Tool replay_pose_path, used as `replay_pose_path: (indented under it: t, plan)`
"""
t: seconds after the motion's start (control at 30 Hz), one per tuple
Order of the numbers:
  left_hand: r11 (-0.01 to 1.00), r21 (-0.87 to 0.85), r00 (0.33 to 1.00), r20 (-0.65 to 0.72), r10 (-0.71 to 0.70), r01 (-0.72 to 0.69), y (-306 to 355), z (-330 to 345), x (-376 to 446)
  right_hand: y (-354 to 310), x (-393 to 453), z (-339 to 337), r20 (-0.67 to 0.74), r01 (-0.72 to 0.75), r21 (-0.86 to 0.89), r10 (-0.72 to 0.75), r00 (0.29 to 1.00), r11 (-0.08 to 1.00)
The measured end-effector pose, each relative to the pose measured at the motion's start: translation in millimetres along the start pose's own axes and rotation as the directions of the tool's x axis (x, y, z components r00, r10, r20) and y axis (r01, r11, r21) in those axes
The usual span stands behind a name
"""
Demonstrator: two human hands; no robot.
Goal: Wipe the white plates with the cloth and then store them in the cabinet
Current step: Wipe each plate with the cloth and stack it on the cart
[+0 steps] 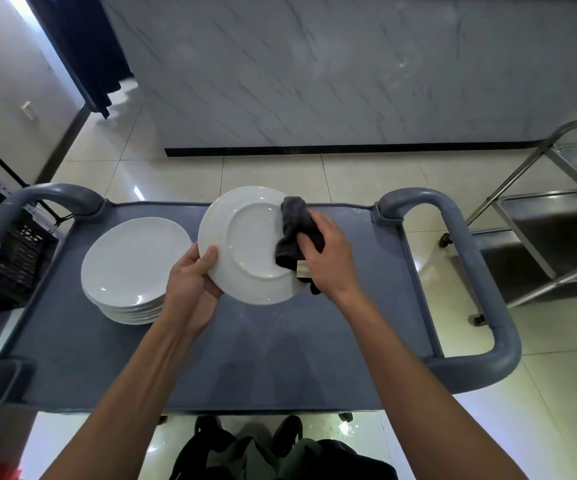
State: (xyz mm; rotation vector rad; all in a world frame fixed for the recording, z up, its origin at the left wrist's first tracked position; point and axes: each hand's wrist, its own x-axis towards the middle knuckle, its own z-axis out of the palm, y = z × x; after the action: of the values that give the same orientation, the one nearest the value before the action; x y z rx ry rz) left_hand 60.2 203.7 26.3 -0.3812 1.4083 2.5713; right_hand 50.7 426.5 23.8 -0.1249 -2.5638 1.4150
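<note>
Fingers of left hand (193,282) curled round the lower left rim of one white plate (249,244), thumb (209,259) pressed on the near face, other fingers hidden behind. Held tilted up at centre frame, above the grey cart top, underside and foot ring turned toward the camera, probably so that the back could be reached. Fingers of right hand (325,254) bunched tight on a dark grey cloth (295,233), pressed against the right edge of the same plate; cloth wrapped over the rim there, a pale label showing at its lower end. Gripped at opposite sides, likely to steady the plate against the rubbing.

Stack of white plates (134,268) seated on the cart's bench surface (280,341), left of centre, just beside the left hand and partly behind the raised plate; seemingly kept within easy reach. Wiped or unwiped, impossible to say.

Cart handles (481,278) looped at both ends. Steel trolley (550,216) at right edge. Marble-patterned panel (349,64) across upper frame. No cabinet identifiable; storing step judged not yet begun.
</note>
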Motion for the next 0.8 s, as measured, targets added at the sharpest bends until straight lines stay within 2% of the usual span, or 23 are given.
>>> replay_pose_path:
  t: [0.27, 0.43, 0.63, 0.8]
  plan:
    - [0.998, -0.053, 0.998, -0.068, 0.013, -0.017, 0.9, 18.7, 6.3, -16.8, -39.8, 32.9, -0.086, 0.102, -0.251, -0.127, 0.988, 0.963]
    - [1.0, -0.012, 0.996, -0.081, 0.022, -0.023, -0.2, 28.8, 6.1, -35.3, -57.7, 58.6, -0.052, 0.221, -0.394, -0.262, 0.964, 0.892]
    - [0.999, -0.034, 0.999, -0.039, 0.027, -0.028, 4.7, 17.4, 6.8, -18.1, -62.0, 53.5, -0.047, 0.305, -0.388, -0.349, 0.936, 0.869]
    - [0.999, -0.046, 1.0, -0.002, 0.01, -0.01, 7.6, 7.3, 8.3, 3.7, -56.3, 37.7, -0.109, 0.245, -0.278, -0.284, 0.953, 0.929]
